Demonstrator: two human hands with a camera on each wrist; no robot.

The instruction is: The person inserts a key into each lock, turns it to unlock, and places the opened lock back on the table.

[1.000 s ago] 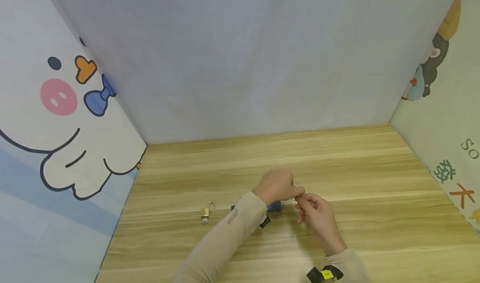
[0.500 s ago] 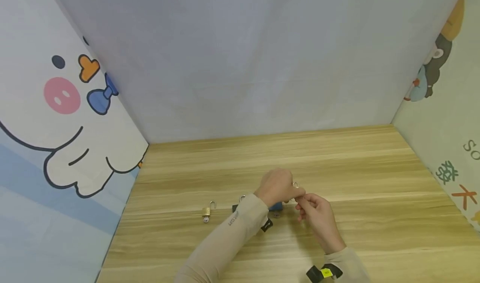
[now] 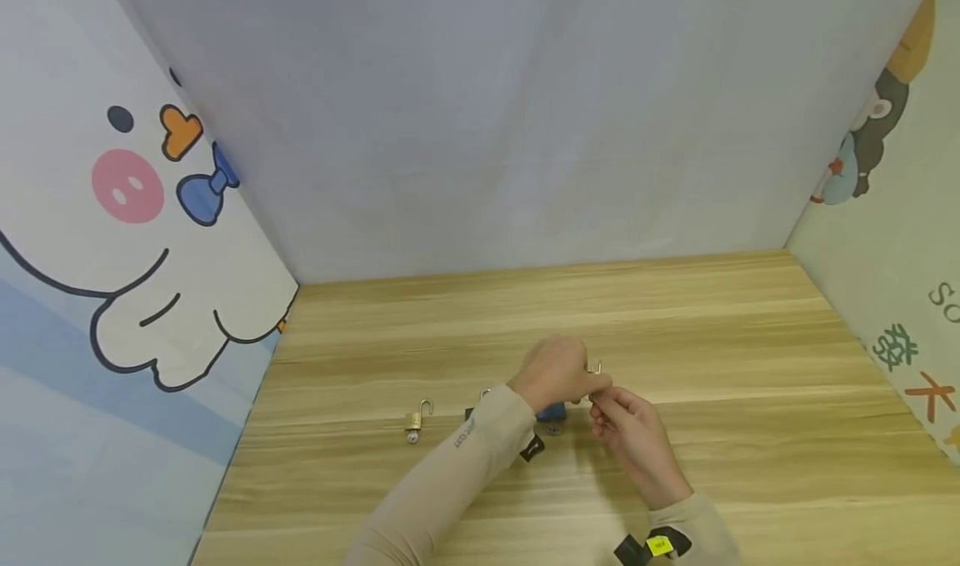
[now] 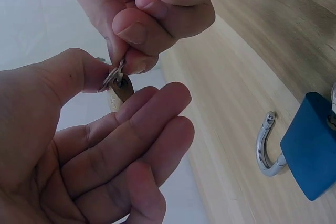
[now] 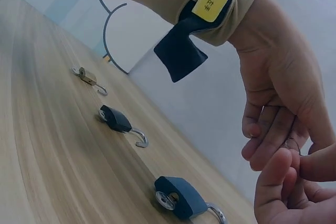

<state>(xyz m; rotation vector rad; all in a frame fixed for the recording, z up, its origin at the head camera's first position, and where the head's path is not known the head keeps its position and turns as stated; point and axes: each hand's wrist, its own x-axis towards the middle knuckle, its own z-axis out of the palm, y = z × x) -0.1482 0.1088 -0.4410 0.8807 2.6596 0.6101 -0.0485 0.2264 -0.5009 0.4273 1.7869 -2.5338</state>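
My left hand point(image 3: 551, 374) reaches across from the left and holds a small brass padlock point(image 4: 112, 101), mostly hidden by fingers. Its thin metal shackle point(image 3: 597, 367) sticks up past the left thumb in the head view. My right hand point(image 3: 633, 437) meets it from the right, thumb and finger pinching the key ring point(image 4: 108, 80) below the lock. A brownish key point(image 4: 124, 88) hangs by the ring in the left wrist view. A blue padlock point(image 3: 552, 412) with its shackle open lies under the left wrist.
Left of the hands, a black padlock point(image 5: 115, 118) and another brass padlock point(image 3: 413, 421) lie on the wooden table point(image 3: 675, 316), both with shackles open. Keys stick out of the blue lock. A pale curtain wall point(image 3: 487, 132) stands behind.
The held padlock's shackle, earlier a rounded loop, now stands taller with a free end showing. Both hands stay nearly in place. The head view has shifted slightly.
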